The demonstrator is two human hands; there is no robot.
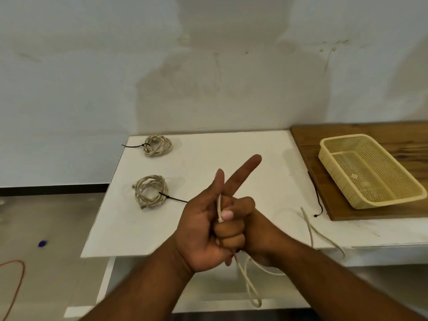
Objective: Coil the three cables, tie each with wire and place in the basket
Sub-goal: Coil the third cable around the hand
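Trailing loose at five o'clock, the cream cable (310, 230) has its end pinched by the left hand (203, 228), the right hand's (240, 218) grip pressed together around it.

Two tied coils on the table (208, 144) at left, far coil (158, 145) behind near coil (150, 191), basket (368, 170) on board (393, 133) at right, loose tie wire (317, 200) at board's left edge, loose cable (310, 228) trailing over table's front edge, hands (222, 218) in front at centre.
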